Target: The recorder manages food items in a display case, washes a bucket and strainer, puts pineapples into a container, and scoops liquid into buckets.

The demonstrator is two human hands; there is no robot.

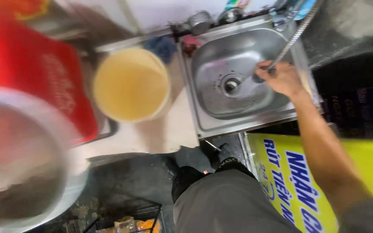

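My right hand (281, 78) grips the spray hose (292, 41) over the steel sink (238, 116); my left, unseen, presumably carries the blurred metal bowl (26, 172). Aimed carelessly, the nozzle could splash water past the rim toward the yellow bucket (130, 84).

A pale worktop (169, 129) runs under a white far wall (173, 11); near it, the dark floor (130, 181) looks wet and grimy.

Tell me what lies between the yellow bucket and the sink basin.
In the head view, only a strip of pale countertop and the sink's flat steel rim separate the yellow bucket from the basin, where the right hand grips the hose.
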